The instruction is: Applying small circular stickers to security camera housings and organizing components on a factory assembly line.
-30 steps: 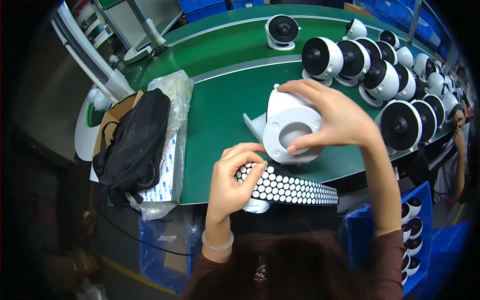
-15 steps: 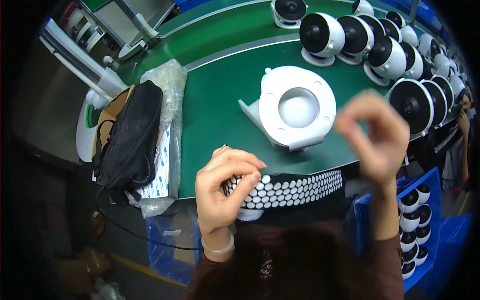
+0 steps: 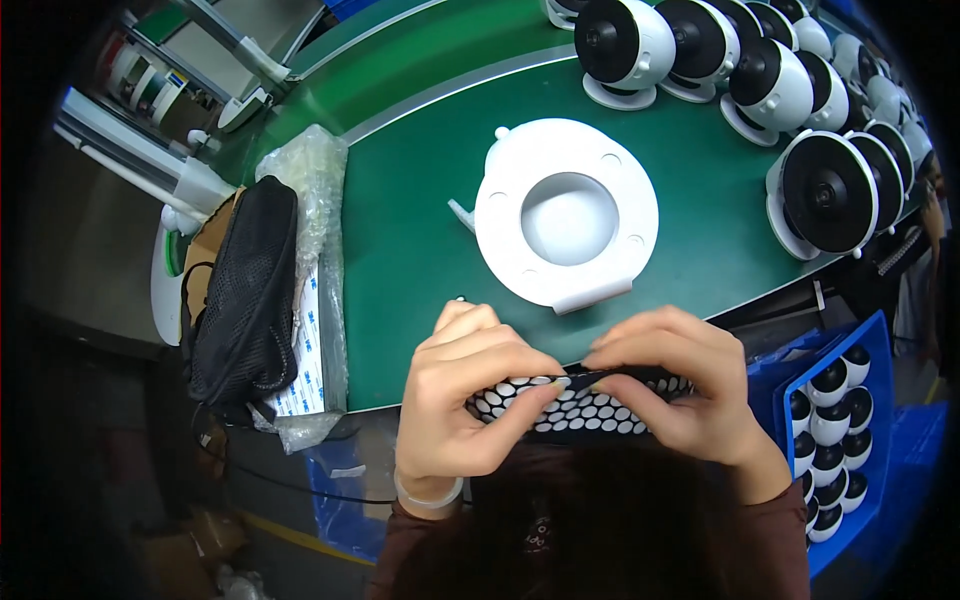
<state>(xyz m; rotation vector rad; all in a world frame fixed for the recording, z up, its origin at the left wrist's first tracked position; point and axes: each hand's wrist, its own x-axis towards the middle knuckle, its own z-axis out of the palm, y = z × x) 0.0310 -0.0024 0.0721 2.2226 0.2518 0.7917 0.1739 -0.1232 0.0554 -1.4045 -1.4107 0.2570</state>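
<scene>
A dark sheet of round white pads (image 3: 585, 415) is bent in front of me at the table's near edge. My left hand (image 3: 470, 385) pinches its upper edge between thumb and fingers. Close beside it, my right hand (image 3: 685, 380) grips the same edge, thumb toward the other thumb. Whether a single pad sits between the fingertips is too small to make out. Beyond my hands, a white ring-shaped fixture (image 3: 632, 210) with a round hollow in its middle rests on the green table, touched by neither hand.
White ball-shaped cameras with black fronts (image 3: 765, 85) crowd the table's far right. A blue crate (image 3: 875, 400) of smaller black-and-white balls stands at the lower right. On the left lie a black mesh pouch (image 3: 245, 300), bubble wrap (image 3: 315, 180) and printed sheets (image 3: 305, 360).
My right hand has come down and left from beside the fixture to the sheet of pads, and its fingers now grip the edge. My left hand still pinches the sheet.
</scene>
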